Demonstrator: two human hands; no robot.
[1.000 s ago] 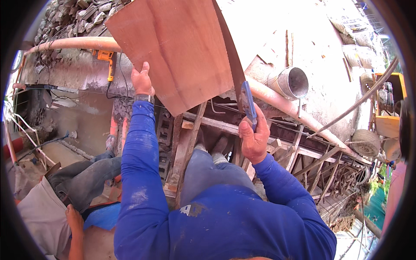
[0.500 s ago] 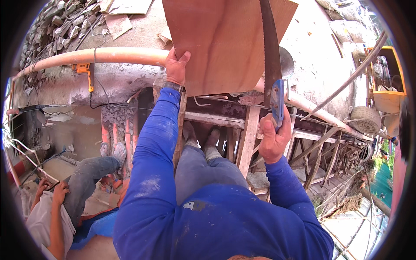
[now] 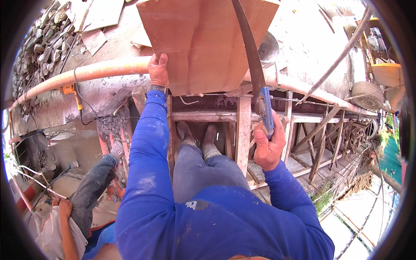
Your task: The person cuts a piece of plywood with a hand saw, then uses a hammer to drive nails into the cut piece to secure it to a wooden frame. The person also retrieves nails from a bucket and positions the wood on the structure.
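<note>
My left hand (image 3: 158, 71) grips the left edge of a reddish-brown plywood sheet (image 3: 199, 43), its thumb on the upper face. In my right hand (image 3: 269, 145) is the blue handle of a handsaw (image 3: 250, 45), fingers wrapped round it. The long toothed blade slants up and left from the handle, over the right part of the plywood. Whether the teeth touch the wood I cannot tell. Beneath the sheet's near edge runs timber framing (image 3: 212, 116), with my bare feet below it.
An orange pipe (image 3: 99, 67) crosses behind the plywood. An orange power tool (image 3: 71, 93) with a cord hangs at left, near piled rubble (image 3: 45, 43). A seated person (image 3: 65, 221) is at lower left. Wooden props (image 3: 325, 138) and a wheeled yellow machine (image 3: 385, 76) stand at right.
The plywood and both hands have shifted left in view. The saw has tilted, its blade now leaning further left, and the right hand sits slightly lower.
</note>
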